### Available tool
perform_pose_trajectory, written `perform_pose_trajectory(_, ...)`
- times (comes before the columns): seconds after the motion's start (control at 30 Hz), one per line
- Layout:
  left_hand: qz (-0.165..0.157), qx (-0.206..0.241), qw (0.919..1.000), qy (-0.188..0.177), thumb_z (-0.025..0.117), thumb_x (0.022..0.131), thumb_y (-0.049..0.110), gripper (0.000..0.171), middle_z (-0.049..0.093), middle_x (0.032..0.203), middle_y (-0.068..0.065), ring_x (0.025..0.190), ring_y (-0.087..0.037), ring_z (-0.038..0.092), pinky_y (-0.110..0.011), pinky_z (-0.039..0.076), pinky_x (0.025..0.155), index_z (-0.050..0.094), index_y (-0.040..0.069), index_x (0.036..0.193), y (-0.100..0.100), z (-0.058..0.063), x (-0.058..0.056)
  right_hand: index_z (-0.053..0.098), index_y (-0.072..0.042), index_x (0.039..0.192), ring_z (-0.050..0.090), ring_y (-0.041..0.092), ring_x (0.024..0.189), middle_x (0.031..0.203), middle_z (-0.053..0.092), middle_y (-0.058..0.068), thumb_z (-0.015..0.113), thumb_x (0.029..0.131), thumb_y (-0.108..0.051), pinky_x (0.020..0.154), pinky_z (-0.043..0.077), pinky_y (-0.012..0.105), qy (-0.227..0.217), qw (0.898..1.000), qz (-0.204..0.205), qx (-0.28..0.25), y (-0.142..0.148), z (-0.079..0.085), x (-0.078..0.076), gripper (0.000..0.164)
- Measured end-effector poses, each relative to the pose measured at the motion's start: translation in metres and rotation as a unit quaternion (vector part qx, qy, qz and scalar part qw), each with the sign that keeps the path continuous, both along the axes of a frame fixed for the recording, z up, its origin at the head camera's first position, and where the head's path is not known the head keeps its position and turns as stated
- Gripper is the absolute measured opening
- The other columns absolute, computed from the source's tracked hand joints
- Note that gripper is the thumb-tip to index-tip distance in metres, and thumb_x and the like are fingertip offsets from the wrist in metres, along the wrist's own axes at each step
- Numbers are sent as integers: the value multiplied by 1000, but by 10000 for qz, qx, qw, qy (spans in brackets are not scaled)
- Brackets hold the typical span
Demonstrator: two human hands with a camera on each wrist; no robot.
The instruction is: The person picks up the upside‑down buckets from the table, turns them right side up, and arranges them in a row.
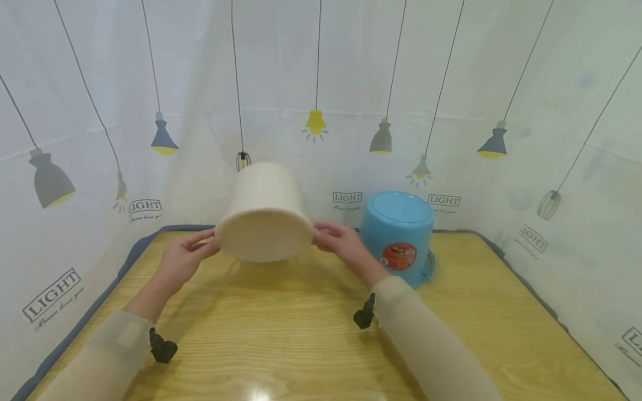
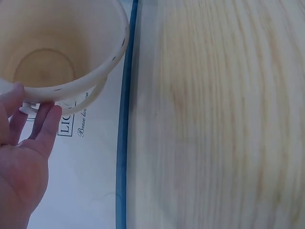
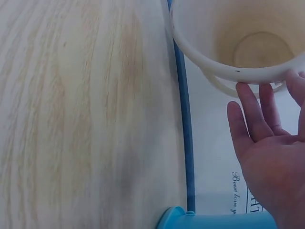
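A cream-white bucket (image 1: 268,189) is held above the table between both hands, tilted so its mouth faces toward me and its base points up and away. My left hand (image 1: 180,262) pinches the rim on the left, thumb on the inside and fingers underneath in the left wrist view. On the opposite side my right hand (image 1: 348,248) grips the rim with thumb and fingertips. The bucket's curved handle (image 2: 90,98) hangs along the outside of the rim. In the right wrist view the bucket's inside (image 3: 262,47) shows only a round base ring.
A blue bucket (image 1: 373,228) with a red label stands upside down on the wooden table (image 1: 281,334), right of my right hand, its handle low on the right side. White curtains printed with lamps (image 1: 316,122) surround the table, whose edge has a dark blue border.
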State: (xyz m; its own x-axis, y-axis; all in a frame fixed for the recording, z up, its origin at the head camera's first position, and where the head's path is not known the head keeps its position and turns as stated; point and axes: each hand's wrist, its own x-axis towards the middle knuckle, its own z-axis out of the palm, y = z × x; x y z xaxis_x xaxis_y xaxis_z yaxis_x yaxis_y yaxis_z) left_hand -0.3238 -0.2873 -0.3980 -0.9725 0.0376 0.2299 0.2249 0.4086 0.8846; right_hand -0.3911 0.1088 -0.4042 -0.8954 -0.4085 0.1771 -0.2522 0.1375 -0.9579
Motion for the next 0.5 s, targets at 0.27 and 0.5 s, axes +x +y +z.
perform_pose_trajectory(0.27,-357,406,9985,38,74,108,30,57,79,116,24,101,9,75,-79,33,125,60,1,155,-4,6,5,66,-24,153,75,29,124,137,77,12,74,106,-26,113,60,48,223,9992,-185,280,-3,7,3,48)
perform_pose_trajectory(0.5,-340,207,9990,203,72,109,31,56,73,125,25,103,6,76,-68,44,124,59,5,157,-4,7,8,65,-27,155,75,29,121,132,77,13,76,105,-24,112,61,49,246,9989,-186,354,-3,11,3,51)
